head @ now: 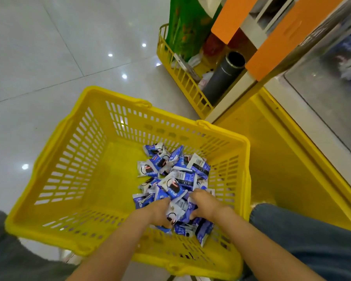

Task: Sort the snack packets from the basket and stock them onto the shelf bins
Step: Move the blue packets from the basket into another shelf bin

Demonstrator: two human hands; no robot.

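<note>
The snack packets (176,177) lay heaped in the near right corner of the basket (49,142). The left hand (160,211) and right hand (208,205) had their fingers curled into the heap, clamped on a bunch. Loosely gathered, slippery wrappers could slide out and fall back into the basket.

Both bare forearms extend forward and downward, converging from the lower edge of the view. Left hand (159,211) and right hand (206,205), backs upward, lie close together, fingers curled down around the snack packets (179,206) gathered between them; fingertips hidden.
</note>
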